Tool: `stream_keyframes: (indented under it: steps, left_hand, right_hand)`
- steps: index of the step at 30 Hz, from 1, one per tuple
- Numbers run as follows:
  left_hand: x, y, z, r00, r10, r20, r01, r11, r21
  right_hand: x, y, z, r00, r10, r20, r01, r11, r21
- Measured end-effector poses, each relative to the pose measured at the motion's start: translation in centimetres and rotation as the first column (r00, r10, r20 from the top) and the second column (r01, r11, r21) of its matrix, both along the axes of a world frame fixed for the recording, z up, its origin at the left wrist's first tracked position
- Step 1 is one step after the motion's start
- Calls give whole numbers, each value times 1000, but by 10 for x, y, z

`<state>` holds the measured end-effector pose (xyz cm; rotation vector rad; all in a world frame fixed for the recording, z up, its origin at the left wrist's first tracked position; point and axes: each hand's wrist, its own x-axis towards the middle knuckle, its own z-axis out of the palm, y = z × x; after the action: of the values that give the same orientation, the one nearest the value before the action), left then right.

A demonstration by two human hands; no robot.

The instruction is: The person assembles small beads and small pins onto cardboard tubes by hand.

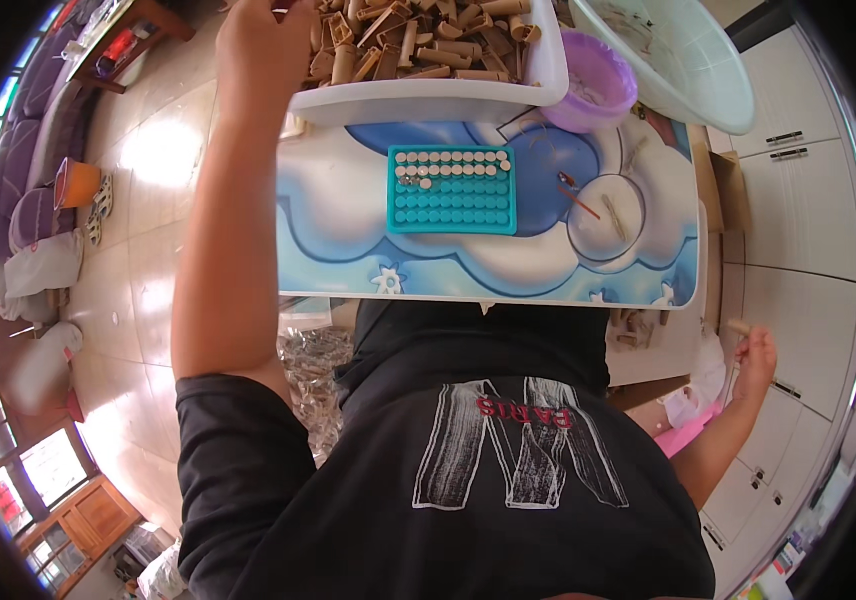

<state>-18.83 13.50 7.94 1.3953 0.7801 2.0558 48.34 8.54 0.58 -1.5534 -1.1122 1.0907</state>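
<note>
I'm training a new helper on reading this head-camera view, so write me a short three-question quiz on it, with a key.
1. True or false: the white discs sit in the upper rows of the teal tray, as pictured.
2. Fill in: the right hand holds a small piece that is ____ in colour.
3. Which hand is up at the white bin of brown pieces, and does the view show its grip?

Key:
1. True; the lowest rows show no white discs.
2. Tan.
3. The left hand; its grip cannot be told, as the picture's top edge cuts it off.
</note>
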Motion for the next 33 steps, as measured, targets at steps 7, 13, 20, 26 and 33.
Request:
stream_keyframes:
  steps: [7,13,20,26,33]
  left_hand:
    - [-10,34,-1,265,-73,-962,-854,445,-269]
    - [-38,45,-28,297,28,-955,-766,604,-220]
    - [1,9,-4,696,240,-677,-667,566,-484]
    - [20,-32,2,914,258,-312,-386,788,-480]
    - [122,-131,-25,864,-202,462,501,441,-744]
  right_hand:
    - [-1,-8,-79,937,-50,347,179,919,-351]
    - [-17,9,-66,920,-69,387,146,974,-175]
    - [-117,19,-20,962,-9,273,-39,985,170]
    - [-246,24,1,793,180,581,-429,844,323]
    - [-297,59,-19,527,18,849,-693,588,418]
